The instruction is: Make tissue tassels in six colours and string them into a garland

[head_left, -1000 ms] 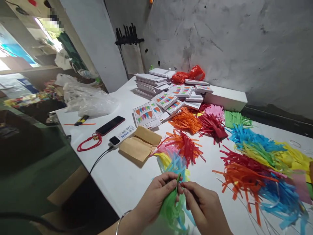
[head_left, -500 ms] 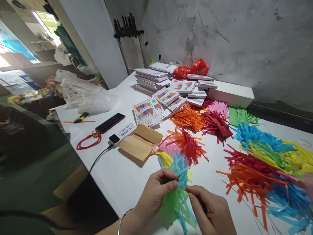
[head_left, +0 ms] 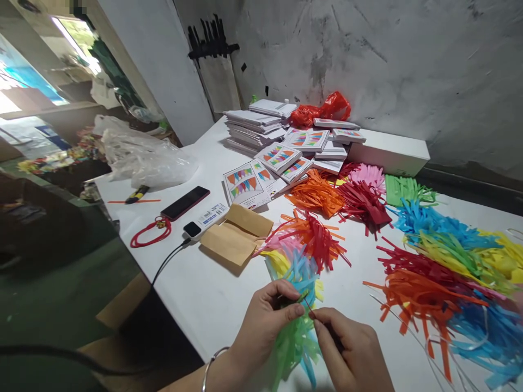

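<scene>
My left hand (head_left: 261,321) pinches the twisted top of a green paper tassel (head_left: 288,348) between thumb and fingers, with its strips hanging below. Close to the right, my right hand (head_left: 349,345) is closed in a pinch on a thin red needle-like piece (head_left: 308,306). The tip of that piece meets the tassel's green top; whether it passes through I cannot tell. Just beyond my hands lie a light blue tassel (head_left: 300,272), a yellow one (head_left: 280,262), and a red tassel (head_left: 324,247) beside pink and orange strips.
A brown paper envelope (head_left: 229,247), a phone (head_left: 185,202) and a cabled white device (head_left: 204,222) lie left on the white table (head_left: 180,302). Farther back are printed packs (head_left: 245,182), white stacks (head_left: 253,130) and a red bag (head_left: 322,111). Coloured tassels (head_left: 433,305) cover the right side.
My right hand has shifted slightly left, bringing the red piece's tip against the green tassel top. My left hand keeps its pinch. The camera view has shifted a little.
</scene>
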Tool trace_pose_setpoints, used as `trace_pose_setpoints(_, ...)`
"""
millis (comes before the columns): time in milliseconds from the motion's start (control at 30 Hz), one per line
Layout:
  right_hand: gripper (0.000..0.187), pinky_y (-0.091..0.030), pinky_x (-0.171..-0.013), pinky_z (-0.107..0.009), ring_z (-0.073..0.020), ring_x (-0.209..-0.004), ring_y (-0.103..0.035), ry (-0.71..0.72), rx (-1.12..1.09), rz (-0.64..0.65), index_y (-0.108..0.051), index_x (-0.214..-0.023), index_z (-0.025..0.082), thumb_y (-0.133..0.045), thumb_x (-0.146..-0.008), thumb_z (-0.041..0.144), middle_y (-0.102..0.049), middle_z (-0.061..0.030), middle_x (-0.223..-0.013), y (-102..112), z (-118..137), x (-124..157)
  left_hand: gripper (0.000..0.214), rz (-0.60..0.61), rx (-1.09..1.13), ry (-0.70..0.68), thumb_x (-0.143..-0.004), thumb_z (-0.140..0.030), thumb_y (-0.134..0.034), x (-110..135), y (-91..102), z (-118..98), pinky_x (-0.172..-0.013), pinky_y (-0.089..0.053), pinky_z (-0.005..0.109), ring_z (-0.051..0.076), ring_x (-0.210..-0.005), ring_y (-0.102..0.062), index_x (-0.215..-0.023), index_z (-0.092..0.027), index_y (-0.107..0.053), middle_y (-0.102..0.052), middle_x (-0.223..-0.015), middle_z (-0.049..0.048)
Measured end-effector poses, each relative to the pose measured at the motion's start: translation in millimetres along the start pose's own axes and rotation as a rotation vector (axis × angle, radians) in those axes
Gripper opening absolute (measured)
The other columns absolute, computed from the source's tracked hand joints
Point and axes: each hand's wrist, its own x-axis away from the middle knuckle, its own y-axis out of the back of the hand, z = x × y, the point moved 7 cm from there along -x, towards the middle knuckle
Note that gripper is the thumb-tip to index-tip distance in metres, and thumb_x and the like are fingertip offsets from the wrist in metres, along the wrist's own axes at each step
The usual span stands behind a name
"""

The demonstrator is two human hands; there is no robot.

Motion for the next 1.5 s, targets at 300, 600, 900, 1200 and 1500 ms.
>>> trace_pose_setpoints(300,0.026,-0.038,-0.053,-0.022,-0.0114,-0.05,-0.054,-0.023,0.064,0.028,-0.066,-0.087,0.02,-0.047,-0.098,0.034,-0.062,0.0013,-0.062,-1,-1,1,0.019,0.018,-0.139,-0.163,-0.068,-0.025,-0.089,6,-1.4,-11,-0.071,-0.049,0.024,0.014,-0.076,-0.061,-0.074,-0.018,-0.072,-0.064,-0.078,-0.0002)
trace_pose_setpoints(600,0.039,-0.036,-0.038,-0.018,-0.008,-0.037,-0.052,-0.415,-0.41,0.331,-0.06,-0.113,0.019,-0.058,-0.092,0.051,-0.066,0.002,-0.067,-20,-28,1,0.022,0.165,-0.684,-0.787,-0.083,0.001,-0.067,33,-26.4,-53,-0.074,-0.053,0.027,0.016,-0.083,-0.063,-0.084,-0.021,-0.068,-0.068,-0.084,0.0025)
trace_pose_setpoints(900,0.065,-0.035,-0.03,-0.016,-0.0091,-0.031,-0.05,-0.596,-0.962,0.413,-0.054,-0.116,0.012,-0.08,-0.074,0.054,-0.067,0.0011,-0.057,-46,-28,3,0.024,0.164,-0.739,-0.886,-0.082,0.002,-0.066,39,-27.4,-70,-0.073,-0.054,0.03,0.017,-0.081,-0.062,-0.086,-0.022,-0.066,-0.069,-0.083,0.0036)
trace_pose_setpoints(1200,0.057,-0.037,-0.037,-0.016,-0.0067,-0.036,-0.053,-0.529,-0.782,0.347,-0.055,-0.117,0.013,-0.072,-0.083,0.055,-0.065,0.004,-0.063,-34,-27,0,0.023,0.196,-0.661,-0.788,-0.082,0.0,-0.068,35,-24.6,-64,-0.074,-0.054,0.029,0.017,-0.081,-0.063,-0.085,-0.023,-0.068,-0.069,-0.082,0.0028)
trace_pose_setpoints(1500,0.051,-0.035,-0.035,-0.016,-0.007,-0.035,-0.052,-0.514,-0.846,0.389,-0.058,-0.113,0.013,-0.072,-0.084,0.052,-0.065,0.0032,-0.062,-36,-26,-1,0.019,0.24,-0.648,-0.725,-0.084,-0.003,-0.067,33,-28.7,-57,-0.075,-0.054,0.029,0.017,-0.08,-0.064,-0.081,-0.022,-0.067,-0.069,-0.081,0.0031)
